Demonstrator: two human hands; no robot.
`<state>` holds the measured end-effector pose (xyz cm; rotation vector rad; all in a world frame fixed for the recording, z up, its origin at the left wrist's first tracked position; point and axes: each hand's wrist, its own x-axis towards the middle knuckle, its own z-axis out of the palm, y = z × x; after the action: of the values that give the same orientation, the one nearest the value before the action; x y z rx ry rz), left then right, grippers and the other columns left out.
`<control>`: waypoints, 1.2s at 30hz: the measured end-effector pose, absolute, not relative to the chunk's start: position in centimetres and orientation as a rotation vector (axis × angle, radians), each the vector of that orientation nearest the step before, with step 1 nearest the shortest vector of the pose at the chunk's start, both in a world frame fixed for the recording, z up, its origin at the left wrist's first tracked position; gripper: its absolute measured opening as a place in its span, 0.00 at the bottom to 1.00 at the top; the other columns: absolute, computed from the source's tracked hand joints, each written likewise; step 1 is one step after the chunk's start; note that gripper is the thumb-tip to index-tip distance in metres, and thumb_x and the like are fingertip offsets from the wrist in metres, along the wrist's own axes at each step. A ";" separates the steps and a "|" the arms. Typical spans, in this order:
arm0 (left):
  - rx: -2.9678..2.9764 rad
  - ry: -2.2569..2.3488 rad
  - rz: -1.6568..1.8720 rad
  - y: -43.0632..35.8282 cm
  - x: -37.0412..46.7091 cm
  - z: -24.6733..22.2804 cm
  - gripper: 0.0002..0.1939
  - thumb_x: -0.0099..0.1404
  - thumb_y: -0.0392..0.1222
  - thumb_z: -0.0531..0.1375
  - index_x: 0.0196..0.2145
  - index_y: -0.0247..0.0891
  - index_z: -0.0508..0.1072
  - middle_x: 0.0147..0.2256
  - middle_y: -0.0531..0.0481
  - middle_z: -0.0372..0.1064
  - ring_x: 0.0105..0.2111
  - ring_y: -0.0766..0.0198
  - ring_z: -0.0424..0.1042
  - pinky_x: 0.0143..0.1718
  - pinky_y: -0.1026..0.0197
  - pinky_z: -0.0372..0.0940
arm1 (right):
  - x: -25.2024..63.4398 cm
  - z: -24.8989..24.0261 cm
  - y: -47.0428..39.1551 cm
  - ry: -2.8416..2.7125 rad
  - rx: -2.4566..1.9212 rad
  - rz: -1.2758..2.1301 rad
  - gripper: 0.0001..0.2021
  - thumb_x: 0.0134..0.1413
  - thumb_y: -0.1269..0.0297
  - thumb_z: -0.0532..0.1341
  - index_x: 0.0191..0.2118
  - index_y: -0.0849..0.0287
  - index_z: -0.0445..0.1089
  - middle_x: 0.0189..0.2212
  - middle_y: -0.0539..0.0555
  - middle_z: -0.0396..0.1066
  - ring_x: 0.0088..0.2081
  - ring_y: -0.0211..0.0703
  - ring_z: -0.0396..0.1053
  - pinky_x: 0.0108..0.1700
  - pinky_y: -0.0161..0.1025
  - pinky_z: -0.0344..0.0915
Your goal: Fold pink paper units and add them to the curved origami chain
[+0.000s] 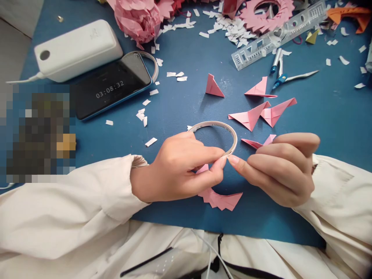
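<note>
My left hand (180, 166) pinches a narrow roll of white tape (234, 133) between thumb and forefinger, holding the ring raised above the table. Opposite it, my right hand (281, 170) has its fingers curled, and a fingertip meets the roll's edge close to my left fingertips. Whether it grips a loose tape end is too small to see. Beneath my left hand lies a curved chain of folded pink paper (222, 199), partly covered. A folded pink paper piece (254, 143) sits just behind my right hand. More pieces like it, such as this folded triangle (250, 116), lie beyond.
At left are a white power bank (78, 50) and a phone (113, 87) showing a timer. A clear ruler (279, 35), a drawing compass (281, 79), a pink paper ring (247, 15) and a crumpled-looking pink paper form (136, 19) lie behind. White paper scraps (232, 29) are scattered around.
</note>
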<state>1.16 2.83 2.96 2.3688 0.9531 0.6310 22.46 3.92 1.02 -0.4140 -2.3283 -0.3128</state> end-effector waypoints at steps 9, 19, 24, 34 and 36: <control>2.192 1.017 0.828 3.0 1.1 3.1 0.14 0.65 0.33 0.55 0.21 0.39 0.69 0.16 0.60 0.54 0.18 0.72 0.52 0.24 0.64 0.54 | 22.6 1.0 3.1 -2.347 -0.378 -0.268 0.10 0.51 0.75 0.66 0.24 0.56 0.70 0.25 0.45 0.63 0.27 0.32 0.58 0.30 0.39 0.57; 2.575 1.095 0.945 4.6 0.4 1.3 0.13 0.65 0.35 0.59 0.22 0.37 0.70 0.15 0.59 0.56 0.18 0.71 0.53 0.25 0.61 0.54 | 23.4 1.5 3.5 -2.481 -0.345 -0.273 0.05 0.54 0.74 0.64 0.35 0.57 0.74 0.22 0.45 0.64 0.25 0.34 0.61 0.30 0.40 0.60; 2.847 1.035 0.847 4.9 0.2 0.8 0.09 0.66 0.40 0.57 0.36 0.34 0.76 0.26 0.48 0.69 0.30 0.59 0.68 0.34 0.54 0.60 | 23.1 2.1 2.3 -2.522 -0.610 0.394 0.17 0.61 0.76 0.53 0.55 0.71 0.61 0.19 0.46 0.64 0.21 0.34 0.57 0.25 0.36 0.61; 2.557 0.922 0.894 4.4 -0.1 1.6 0.08 0.64 0.34 0.56 0.30 0.35 0.74 0.27 0.48 0.69 0.31 0.60 0.68 0.37 0.54 0.62 | 22.8 0.9 3.0 -2.516 -0.801 -0.273 0.25 0.56 0.71 0.60 0.57 0.78 0.60 0.19 0.48 0.68 0.20 0.39 0.61 0.28 0.41 0.62; 2.480 0.900 0.883 4.4 -0.1 1.8 0.07 0.64 0.33 0.56 0.30 0.36 0.73 0.27 0.49 0.69 0.30 0.62 0.67 0.36 0.55 0.63 | 22.7 0.8 3.1 -2.450 -0.967 -0.351 0.28 0.56 0.69 0.61 0.60 0.76 0.58 0.21 0.50 0.70 0.21 0.41 0.61 0.28 0.42 0.60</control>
<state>-0.12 4.43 1.80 2.4802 0.9002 0.8828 22.70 3.08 0.82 -0.9671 -2.4501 -0.3515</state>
